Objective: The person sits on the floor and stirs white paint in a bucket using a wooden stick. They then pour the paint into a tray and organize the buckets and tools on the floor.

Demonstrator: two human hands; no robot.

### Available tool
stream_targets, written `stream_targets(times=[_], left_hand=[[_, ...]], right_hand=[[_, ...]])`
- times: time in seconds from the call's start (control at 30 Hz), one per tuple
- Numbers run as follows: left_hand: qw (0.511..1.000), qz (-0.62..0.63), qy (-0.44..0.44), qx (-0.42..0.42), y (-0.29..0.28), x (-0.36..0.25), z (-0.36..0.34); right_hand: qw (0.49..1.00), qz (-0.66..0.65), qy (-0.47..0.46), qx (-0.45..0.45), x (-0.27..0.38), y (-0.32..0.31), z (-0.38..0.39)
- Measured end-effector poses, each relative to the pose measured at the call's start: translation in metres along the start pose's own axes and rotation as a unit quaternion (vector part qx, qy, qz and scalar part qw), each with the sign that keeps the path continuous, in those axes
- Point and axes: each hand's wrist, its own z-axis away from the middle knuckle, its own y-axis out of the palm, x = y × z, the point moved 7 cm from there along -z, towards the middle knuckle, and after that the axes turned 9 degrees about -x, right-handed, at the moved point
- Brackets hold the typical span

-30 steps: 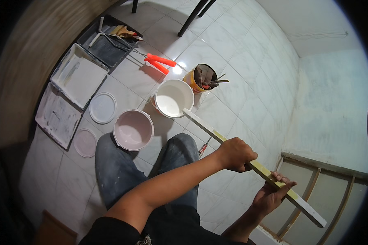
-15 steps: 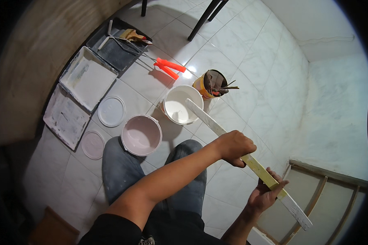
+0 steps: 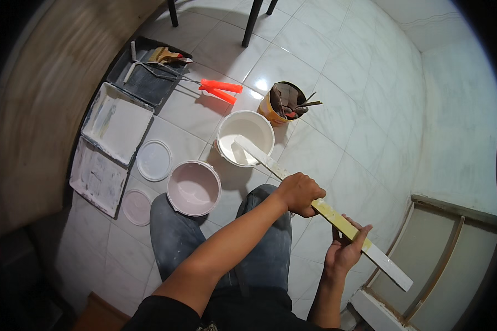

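A long thin wooden slat (image 3: 337,216), white at both ends and yellowish in the middle, runs diagonally from upper left to lower right. My left hand (image 3: 301,193) is closed around it from above near its middle. Lower down the slat, my right hand (image 3: 345,249) holds it from below with the fingers curled over its edge. The slat's far end hangs over a white bucket (image 3: 229,129) of white paint on the tiled floor. My knees in grey trousers (image 3: 176,237) are below my arms.
A pink-stained bucket (image 3: 193,187) stands left of my knees, with two round lids (image 3: 153,160) beside it. Two white paint trays (image 3: 117,122) and a black tray (image 3: 149,74) lie at the left. Orange-handled rollers (image 3: 222,89), a can of brushes (image 3: 284,102), chair legs (image 3: 253,22) and a wooden frame (image 3: 442,259) are around.
The slat's far end has moved from the white bucket's rim to over its opening. Both hands keep their grip. The view has tilted, so the floor items sit lower in the picture.
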Motion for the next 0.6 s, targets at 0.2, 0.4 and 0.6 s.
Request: stream_targets(times=[0.2,0.4,0.6], left_hand=[[1.0,0.026,0.013,0.003,-0.005,-0.037,-0.013],[0.998,0.056,0.017,-0.005,-0.007,-0.07,-0.018],[0.997,0.062,0.034,0.001,-0.014,-0.098,-0.018]], right_hand=[[0.997,0.025,-0.068,-0.008,0.047,-0.013,0.007],[0.991,0.045,-0.117,-0.036,0.081,-0.029,0.014],[0.989,0.03,-0.135,-0.054,0.102,-0.041,0.026]])
